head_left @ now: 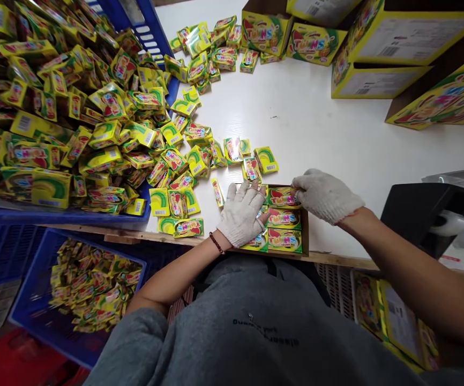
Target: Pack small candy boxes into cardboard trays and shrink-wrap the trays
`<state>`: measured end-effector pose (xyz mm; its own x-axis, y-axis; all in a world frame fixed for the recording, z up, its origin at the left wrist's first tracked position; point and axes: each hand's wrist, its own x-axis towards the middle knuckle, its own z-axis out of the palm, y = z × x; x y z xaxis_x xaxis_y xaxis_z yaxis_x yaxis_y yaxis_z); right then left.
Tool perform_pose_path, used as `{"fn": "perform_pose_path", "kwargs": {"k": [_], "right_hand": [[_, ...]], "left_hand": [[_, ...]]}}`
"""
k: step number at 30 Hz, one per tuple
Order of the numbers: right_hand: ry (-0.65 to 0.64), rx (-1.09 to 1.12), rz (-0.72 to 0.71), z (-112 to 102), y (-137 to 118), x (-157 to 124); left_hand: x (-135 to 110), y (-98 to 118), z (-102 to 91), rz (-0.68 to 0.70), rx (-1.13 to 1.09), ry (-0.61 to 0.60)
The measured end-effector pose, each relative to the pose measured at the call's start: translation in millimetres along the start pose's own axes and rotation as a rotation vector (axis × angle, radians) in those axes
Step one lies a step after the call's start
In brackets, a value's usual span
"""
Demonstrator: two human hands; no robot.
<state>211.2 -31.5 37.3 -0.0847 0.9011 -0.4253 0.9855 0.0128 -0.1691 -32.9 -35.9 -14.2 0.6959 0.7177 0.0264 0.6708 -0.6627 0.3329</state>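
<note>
A small cardboard tray sits at the near table edge, holding rows of yellow candy packs. My left hand, in a white knit glove, lies flat with fingers stretched over the packs on the tray's left side. My right hand, also gloved, curls its fingers on the top right pack at the tray's far corner. Loose packs lie scattered just beyond the tray.
A blue crate heaped with packs stands at the left. A second blue crate of packs sits below the table. Yellow cartons line the far right. A black device stands at the right edge.
</note>
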Motion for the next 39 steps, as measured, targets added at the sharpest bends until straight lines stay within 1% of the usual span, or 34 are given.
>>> {"fn": "perform_pose_path", "kwargs": {"k": [2,4,7,9,11,13,14,15,16,18,20,21,22,23,25,27,29,30,31,32,34,35,37,38,39], "right_hand": [[-0.013,-0.045,0.043,5.5,-8.8,-1.8],[-0.004,-0.097,0.043,10.2,-16.2,-7.5],[-0.014,-0.212,-0.061,12.5,-23.7,-17.2],[-0.029,-0.284,-0.131,10.2,-27.3,-21.4],[-0.023,-0.316,-0.175,6.6,-31.4,-23.4],[-0.038,-0.314,-0.190,4.1,-37.4,-23.4],[-0.060,-0.317,-0.186,3.7,-41.2,-22.7],[-0.088,-0.322,-0.176,4.0,-45.3,-21.6],[-0.116,-0.328,-0.163,4.7,-49.4,-19.9],[-0.169,-0.335,-0.139,7.3,-55.5,-15.3],[-0.206,-0.318,-0.139,10.7,-55.1,-9.5],[-0.214,-0.298,-0.149,12.7,-51.6,-6.5],[-0.216,-0.269,-0.169,15.0,-46.0,-3.8],[-0.213,-0.220,-0.200,17.5,-38.8,-1.5],[-0.157,-0.036,-0.234,22.4,-22.4,1.3],[0.001,0.265,-0.178,25.0,-9.5,1.8],[0.204,0.597,-0.095,21.8,-4.6,0.1],[0.275,0.725,-0.079,17.5,-5.2,-1.6],[0.315,0.805,-0.088,11.5,-7.0,-4.0],[0.332,0.836,-0.112,4.3,-9.0,-7.3],[0.318,0.775,-0.150,-10.3,-10.4,-17.4],[0.285,0.706,-0.158,-15.8,-8.7,-24.1],[0.163,0.559,-0.172,-18.7,-1.1,-40.1],[0.084,0.490,-0.185,-15.1,3.2,-48.5],[0.015,0.422,-0.198,-8.1,6.6,-56.4]], "left_hand": [[-1.2,2.2,3.0,0.001,0.002,0.013],[-1.6,3.4,2.3,-0.003,-0.006,0.031],[2.8,-2.3,-8.0,0.026,-0.062,0.043],[13.9,-14.2,-20.8,0.024,-0.136,0.065],[34.2,-31.7,-35.8,-0.066,-0.187,0.122],[62.2,-51.3,-48.7,-0.218,-0.166,0.160],[77.7,-60.5,-53.3,-0.283,-0.128,0.140],[93.3,-68.9,-56.2,-0.325,-0.072,0.093],[108.0,-76.3,-57.5,-0.349,-0.001,0.030],[132.7,-88.5,-56.3,-0.348,0.155,-0.120],[148.5,-97.7,-53.4,-0.323,0.255,-0.259],[152.8,-101.3,-52.5,-0.315,0.274,-0.304],[154.8,-104.0,-52.4,-0.311,0.275,-0.325],[154.7,-105.4,-53.4,-0.308,0.267,-0.315],[148.9,-102.3,-57.9,-0.295,0.240,-0.213],[136.7,-88.6,-63.5,-0.244,0.192,-0.063],[119.6,-63.7,-67.0,-0.160,0.130,0.077],[109.7,-48.5,-67.3,-0.109,0.095,0.134],[99.2,-33.0,-66.6,-0.056,0.060,0.180],[88.5,-18.6,-65.0,-0.001,0.020,0.213],[68.0,1.5,-60.4,0.108,-0.075,0.241],[59.1,5.3,-58.1,0.157,-0.124,0.250],[46.2,-0.1,-54.6,0.206,-0.195,0.257],[42.6,-8.1,-53.5,0.191,-0.208,0.249],[41.1,-18.1,-52.8,0.149,-0.204,0.232]]}}
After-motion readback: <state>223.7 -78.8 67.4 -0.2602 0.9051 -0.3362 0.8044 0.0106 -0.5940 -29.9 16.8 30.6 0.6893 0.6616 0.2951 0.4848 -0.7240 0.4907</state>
